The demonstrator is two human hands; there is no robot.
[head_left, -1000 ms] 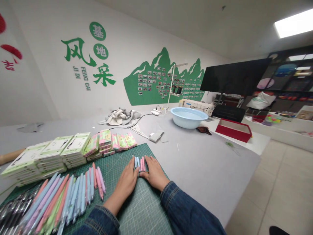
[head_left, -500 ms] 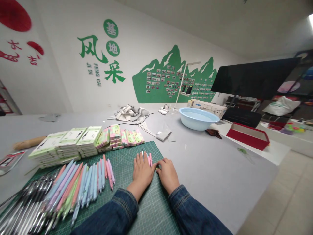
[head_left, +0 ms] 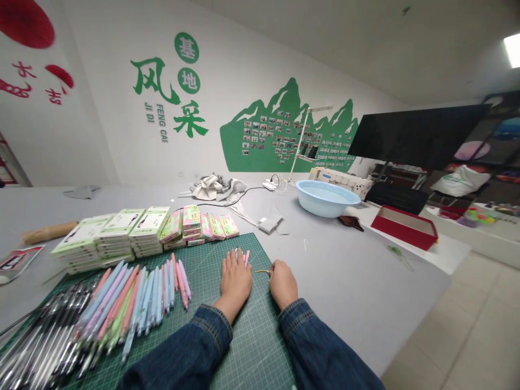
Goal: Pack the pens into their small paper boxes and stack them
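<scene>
While loose pens [head_left: 156, 292] fan out at left, my left hand [head_left: 236, 279], fingers outstretched, covers a few pens [head_left: 247, 257] on the green mat [head_left: 260, 325], probably to stop them rolling; their ends point far, long axes near-to-far. Rightward, my right hand [head_left: 283, 284] pinches a yellow strip [head_left: 262, 271], lying left-to-right, pointing left.

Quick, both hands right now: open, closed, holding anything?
Left hand: open, palm down over a few pastel pens.
Right hand: closed, holding one end of a thin yellowish strand.
</scene>
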